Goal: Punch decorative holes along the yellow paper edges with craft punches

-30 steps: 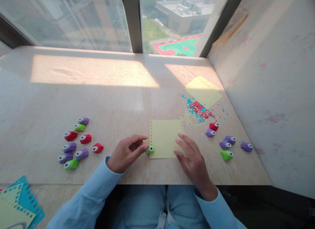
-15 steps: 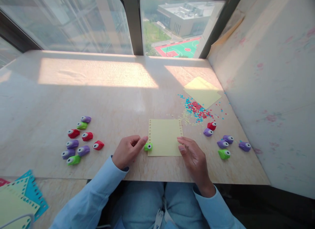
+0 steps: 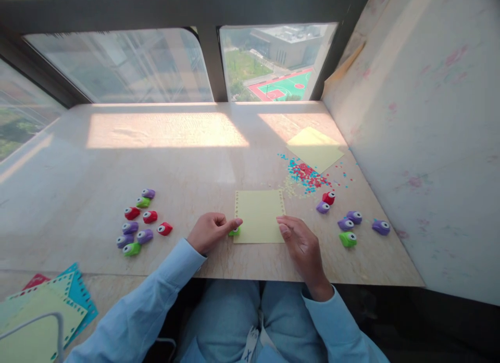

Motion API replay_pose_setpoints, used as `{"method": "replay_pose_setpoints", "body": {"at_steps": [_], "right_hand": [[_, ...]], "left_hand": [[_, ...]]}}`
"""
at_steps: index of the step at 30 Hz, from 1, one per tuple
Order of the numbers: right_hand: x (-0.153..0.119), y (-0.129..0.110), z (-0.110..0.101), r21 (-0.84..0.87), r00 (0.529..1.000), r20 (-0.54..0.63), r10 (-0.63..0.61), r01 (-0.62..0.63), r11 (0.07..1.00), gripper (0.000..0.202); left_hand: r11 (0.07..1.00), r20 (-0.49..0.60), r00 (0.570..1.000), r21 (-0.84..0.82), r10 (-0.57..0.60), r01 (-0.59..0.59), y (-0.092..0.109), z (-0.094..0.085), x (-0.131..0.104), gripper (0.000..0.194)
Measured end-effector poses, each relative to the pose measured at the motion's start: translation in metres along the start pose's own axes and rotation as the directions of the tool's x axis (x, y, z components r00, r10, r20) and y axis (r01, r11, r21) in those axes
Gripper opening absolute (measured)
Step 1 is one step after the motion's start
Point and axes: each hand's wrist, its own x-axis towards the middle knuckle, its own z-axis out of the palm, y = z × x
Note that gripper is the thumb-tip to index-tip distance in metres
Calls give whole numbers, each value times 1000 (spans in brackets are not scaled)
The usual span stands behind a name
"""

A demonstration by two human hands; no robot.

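A pale yellow sheet [image 3: 260, 217] lies on the table in front of me, with rows of small punched holes along its left and right edges. A small green punch [image 3: 235, 232] sits on its left edge, low down. My left hand [image 3: 211, 232] is curled at that punch, its thumb over the top and partly hiding it. At the right edge of the sheet, my right hand [image 3: 301, 243] pinches the paper between thumb and fingers.
Several red, green and purple punches [image 3: 145, 236] stand at left, and more punches [image 3: 346, 224] at right. Red, blue and yellow paper bits [image 3: 307, 176] lie near another yellow sheet [image 3: 318, 152]. Punched coloured sheets [image 3: 50, 311] are at lower left, a wall [image 3: 429, 144] at right.
My left thumb has moved onto the green punch and now covers much of it. The camera view has tilted up and shifted a little; my right hand keeps its place at the sheet.
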Motion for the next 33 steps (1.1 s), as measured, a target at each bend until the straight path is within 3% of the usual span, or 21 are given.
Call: {"method": "replay_pose_setpoints", "body": {"at_steps": [9,13,26,33], "right_hand": [[1,-1,0,24,1000,-5,10,-10,1000,18],[2,-2,0,24,1000,-8,16,-16,1000,19],[2,1,1,0,1000,15,-21,21,1000,19],[2,1,2,-42,998,25,-58,59,997,21]], "left_hand": [[987,103,989,-112,-106,118,4,-4,-1,62],[987,151,985,-128,-79,99,6,-9,1,62],[995,97,995,-95,-24,33,3,-5,5,65],[984,159,985,-152,-65,90,4,-5,8,65]]}}
